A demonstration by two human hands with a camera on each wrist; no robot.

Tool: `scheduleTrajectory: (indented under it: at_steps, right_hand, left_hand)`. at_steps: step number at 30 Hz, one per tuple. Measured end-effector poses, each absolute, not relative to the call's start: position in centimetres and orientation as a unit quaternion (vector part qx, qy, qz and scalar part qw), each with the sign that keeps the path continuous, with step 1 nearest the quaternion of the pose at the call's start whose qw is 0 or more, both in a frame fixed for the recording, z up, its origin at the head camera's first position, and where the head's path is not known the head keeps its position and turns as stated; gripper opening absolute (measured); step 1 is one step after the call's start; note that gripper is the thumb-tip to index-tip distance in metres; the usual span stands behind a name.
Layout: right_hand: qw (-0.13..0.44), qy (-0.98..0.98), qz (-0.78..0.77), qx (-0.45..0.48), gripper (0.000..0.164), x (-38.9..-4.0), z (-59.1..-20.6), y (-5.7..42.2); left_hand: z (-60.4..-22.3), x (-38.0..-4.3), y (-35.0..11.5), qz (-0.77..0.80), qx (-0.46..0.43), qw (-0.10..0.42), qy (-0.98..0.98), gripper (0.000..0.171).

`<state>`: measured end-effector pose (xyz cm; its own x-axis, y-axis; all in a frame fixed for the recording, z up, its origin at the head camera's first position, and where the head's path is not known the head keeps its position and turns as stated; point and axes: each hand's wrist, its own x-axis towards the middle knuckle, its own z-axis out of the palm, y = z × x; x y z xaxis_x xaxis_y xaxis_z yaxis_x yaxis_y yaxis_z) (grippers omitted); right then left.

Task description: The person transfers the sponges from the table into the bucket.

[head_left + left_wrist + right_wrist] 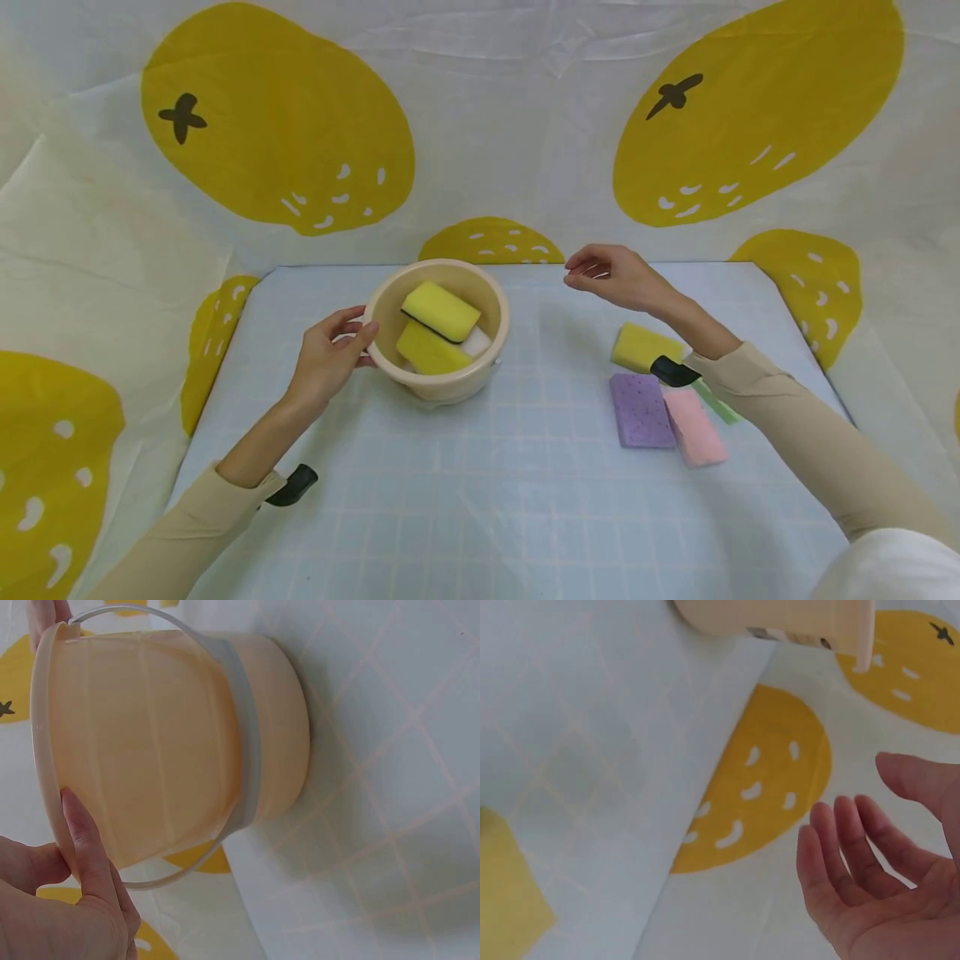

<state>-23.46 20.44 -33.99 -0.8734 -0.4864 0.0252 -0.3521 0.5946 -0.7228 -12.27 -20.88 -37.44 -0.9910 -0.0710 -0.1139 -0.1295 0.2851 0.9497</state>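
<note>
A cream bucket [447,389] stands upright on the table and holds two yellow sponges [442,311] and a white piece [476,342]. One of the sponges has a dark layer on its underside. My left hand [330,354] pinches the bucket's left rim, thumb on the rim and fingers along the outer wall. In the left wrist view the grey handle [244,735] hangs down against the bucket's side. Apart from the bucket, to its right, my right hand [615,279] is raised in the air with loosely bent fingers and nothing in it.
Right of the bucket lie a yellow sponge [645,347], a purple sponge [642,411], a pink sponge [696,427] and a partly hidden green piece [718,402], below my right forearm. A fruit-print cloth [517,125] rises behind the pale checked table [465,500].
</note>
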Motion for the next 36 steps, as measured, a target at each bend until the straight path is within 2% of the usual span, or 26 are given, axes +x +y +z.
scheduleTrajectory:
  at_steps: [15,28,36]
  right_hand:
    - [0.089,0.9,-0.384,-0.184,0.032,-22.8,-36.7,25.5]
    - [0.12,0.912,-0.374,-0.119,0.046,-21.5,-39.8,29.2]
    - [0.123,0.914,-0.372,-0.101,0.049,-21.1,-42.1,31.0]
  left_hand:
    - [-37.4,-12.3,-20.9,0.6,-0.062,0.025,0.797,0.056]
    - [-37.5,-12.2,-20.8,0.604,-0.069,0.025,0.794,0.055]
    - [-37.3,-12.1,-20.9,0.616,-0.065,0.028,0.785,0.056]
